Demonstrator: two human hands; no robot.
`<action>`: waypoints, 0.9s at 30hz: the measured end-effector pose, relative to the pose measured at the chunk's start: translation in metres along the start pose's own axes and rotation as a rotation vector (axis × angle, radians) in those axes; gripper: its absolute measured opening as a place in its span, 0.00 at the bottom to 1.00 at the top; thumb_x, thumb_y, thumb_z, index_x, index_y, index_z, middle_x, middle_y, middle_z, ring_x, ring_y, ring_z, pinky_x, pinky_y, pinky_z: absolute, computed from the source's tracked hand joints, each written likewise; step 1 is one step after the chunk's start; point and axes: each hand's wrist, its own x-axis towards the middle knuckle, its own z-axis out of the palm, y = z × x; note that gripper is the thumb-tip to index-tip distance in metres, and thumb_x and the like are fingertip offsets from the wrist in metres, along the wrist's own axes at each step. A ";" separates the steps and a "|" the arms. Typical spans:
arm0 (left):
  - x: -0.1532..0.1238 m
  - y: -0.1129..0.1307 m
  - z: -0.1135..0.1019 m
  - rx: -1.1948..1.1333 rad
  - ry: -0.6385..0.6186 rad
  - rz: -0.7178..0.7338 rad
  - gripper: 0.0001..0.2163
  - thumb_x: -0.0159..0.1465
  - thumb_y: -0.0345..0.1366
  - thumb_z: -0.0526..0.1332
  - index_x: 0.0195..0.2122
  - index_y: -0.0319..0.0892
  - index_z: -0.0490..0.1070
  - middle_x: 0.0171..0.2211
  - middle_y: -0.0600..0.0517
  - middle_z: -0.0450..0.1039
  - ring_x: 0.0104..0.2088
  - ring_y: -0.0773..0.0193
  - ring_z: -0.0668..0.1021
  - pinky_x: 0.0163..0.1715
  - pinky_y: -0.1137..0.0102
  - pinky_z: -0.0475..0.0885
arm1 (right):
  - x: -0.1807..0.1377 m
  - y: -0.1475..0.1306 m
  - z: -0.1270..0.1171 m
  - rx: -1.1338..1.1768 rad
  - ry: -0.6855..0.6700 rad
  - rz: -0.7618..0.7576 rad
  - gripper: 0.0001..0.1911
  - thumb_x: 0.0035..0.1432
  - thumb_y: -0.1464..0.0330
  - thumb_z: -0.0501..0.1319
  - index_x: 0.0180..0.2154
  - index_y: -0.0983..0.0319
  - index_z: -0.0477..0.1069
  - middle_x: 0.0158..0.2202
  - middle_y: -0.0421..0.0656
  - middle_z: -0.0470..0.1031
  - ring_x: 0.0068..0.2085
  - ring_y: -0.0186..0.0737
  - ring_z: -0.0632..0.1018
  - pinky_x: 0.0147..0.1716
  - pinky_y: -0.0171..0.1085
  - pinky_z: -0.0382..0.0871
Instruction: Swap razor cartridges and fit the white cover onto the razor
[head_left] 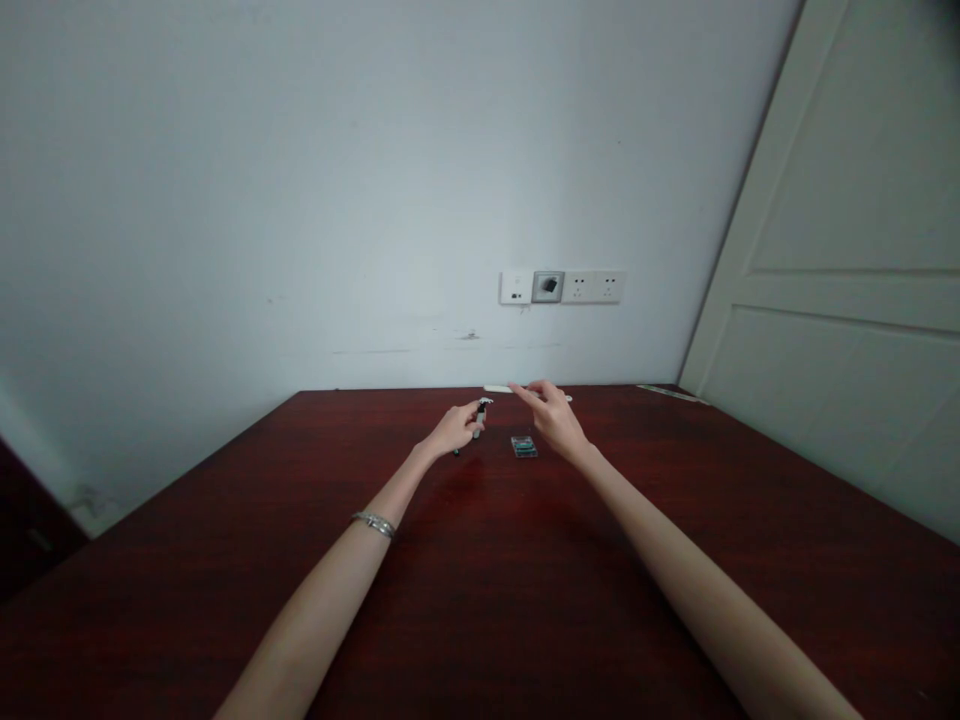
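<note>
Fingers (pixel 469 424) of left hand (pixel 452 431) clasp a small tool (pixel 481 407), tip upward — right hand (pixel 559 420) open.

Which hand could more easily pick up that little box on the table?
Right, probably. The right hand is open, looks empty and sits just beside the box; the left hand is already closed on what looks like a pen.

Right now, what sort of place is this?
Probably a plain home or office room: a dark red wooden table against a white wall, wall sockets above it, a white panelled door on the right. The left hand holds a small dark tool.
</note>
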 end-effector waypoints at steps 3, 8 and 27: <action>0.000 0.002 0.001 -0.037 -0.008 -0.021 0.04 0.53 0.28 0.56 0.30 0.39 0.66 0.24 0.54 0.70 0.26 0.69 0.73 0.29 0.75 0.67 | 0.001 -0.003 0.002 -0.002 -0.029 -0.018 0.32 0.55 0.83 0.46 0.58 0.52 0.59 0.41 0.47 0.64 0.41 0.39 0.66 0.41 0.39 0.61; 0.000 0.007 -0.005 -0.246 -0.040 -0.109 0.05 0.54 0.27 0.56 0.33 0.38 0.63 0.26 0.51 0.73 0.26 0.67 0.76 0.27 0.74 0.70 | -0.012 0.010 -0.002 -0.100 -0.080 0.049 0.31 0.55 0.82 0.47 0.56 0.52 0.61 0.42 0.48 0.66 0.41 0.40 0.68 0.41 0.39 0.62; -0.002 0.021 -0.017 -0.615 -0.291 -0.404 0.10 0.52 0.34 0.62 0.30 0.37 0.62 0.25 0.41 0.76 0.26 0.56 0.79 0.24 0.70 0.73 | 0.002 -0.018 -0.005 -0.058 -0.144 0.054 0.28 0.58 0.77 0.49 0.57 0.48 0.59 0.41 0.44 0.67 0.38 0.37 0.68 0.36 0.32 0.63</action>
